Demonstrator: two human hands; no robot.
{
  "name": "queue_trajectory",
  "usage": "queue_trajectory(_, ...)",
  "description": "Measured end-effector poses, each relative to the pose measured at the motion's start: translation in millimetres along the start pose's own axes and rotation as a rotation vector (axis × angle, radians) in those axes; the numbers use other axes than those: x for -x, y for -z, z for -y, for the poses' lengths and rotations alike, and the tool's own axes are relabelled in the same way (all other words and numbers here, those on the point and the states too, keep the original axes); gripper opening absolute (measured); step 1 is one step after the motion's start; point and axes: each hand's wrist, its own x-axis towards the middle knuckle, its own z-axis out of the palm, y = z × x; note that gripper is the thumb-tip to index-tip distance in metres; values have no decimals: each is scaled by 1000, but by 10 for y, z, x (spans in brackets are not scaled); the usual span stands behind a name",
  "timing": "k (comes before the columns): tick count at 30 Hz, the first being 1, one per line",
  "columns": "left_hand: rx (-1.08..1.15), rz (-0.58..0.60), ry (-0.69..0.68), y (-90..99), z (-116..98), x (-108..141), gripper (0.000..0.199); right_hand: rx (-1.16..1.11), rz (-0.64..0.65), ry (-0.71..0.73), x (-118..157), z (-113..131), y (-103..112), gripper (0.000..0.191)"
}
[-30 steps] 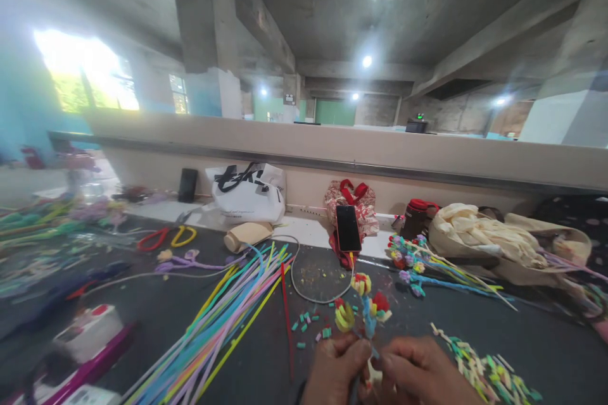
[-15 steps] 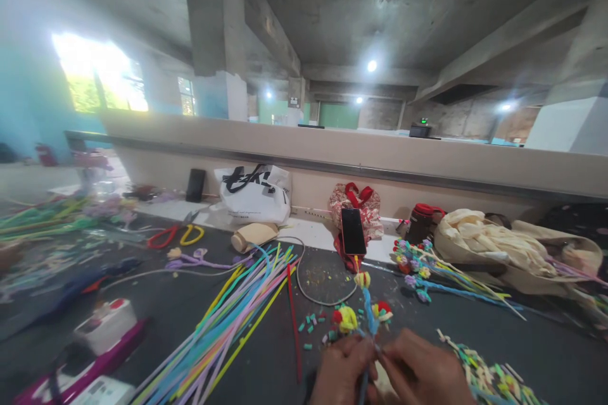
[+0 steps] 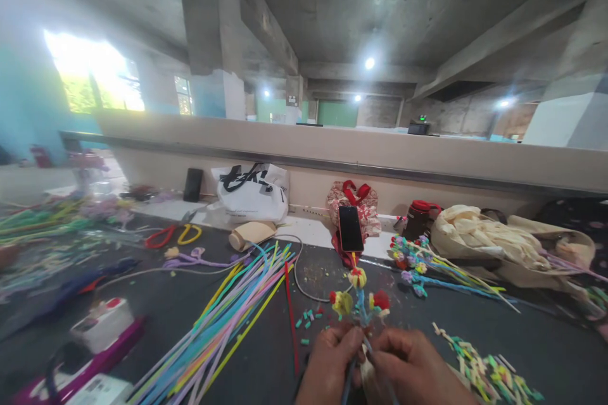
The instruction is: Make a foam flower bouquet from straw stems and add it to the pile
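Note:
At the bottom middle, a pipe cleaner flower spray [image 3: 361, 304] stands upright, with a blue stem and red and yellow blooms on top and at both sides. My left hand [image 3: 330, 361] is closed around its stem just under the blooms. My right hand [image 3: 413, 364] sits close beside it, fingertips pinched at a bluish pipe cleaner strand [image 3: 367, 347] by the stem. Below the hands the strands spread apart and blur, and the fingers hide part of the stem. Short teal offcuts [image 3: 308, 317] lie left of the blooms.
Long coloured pipe cleaners [image 3: 228, 323] lie to the left, with a red one [image 3: 291, 319] alongside. Finished flower stems [image 3: 418, 266] and a heap of offcuts [image 3: 484, 364] are on the right. Behind stand a phone [image 3: 350, 228], scissors [image 3: 190, 234], a bag [image 3: 254, 193] and a flask [image 3: 418, 218].
The blooms have turned and the side ones have risen closer around the stem. Both hands stay at the stem, the strands below now spread apart. The whole view has shifted slightly.

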Motion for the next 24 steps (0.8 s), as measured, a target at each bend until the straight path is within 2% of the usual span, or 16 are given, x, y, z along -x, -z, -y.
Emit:
queue_trajectory(3,12,-40,30,-1,0,6,33,-15,-41,-13,-8,-24,-40,13)
queue_trajectory(9,79,-31,23,27,-2,10,27,33,-43,32,6,-5,-60,15)
queue_trajectory(19,140,-23,-44,-2,37,2,29,501,-122,188,21,123,-15,20)
queue_trajectory(22,129,-26,-16,2,24,14,29,506,-142,191,26,104,-21,19)
queue_trajectory(24,128,-38,-19,4,9,18,30,406,-124,169,16,45,-27,18)
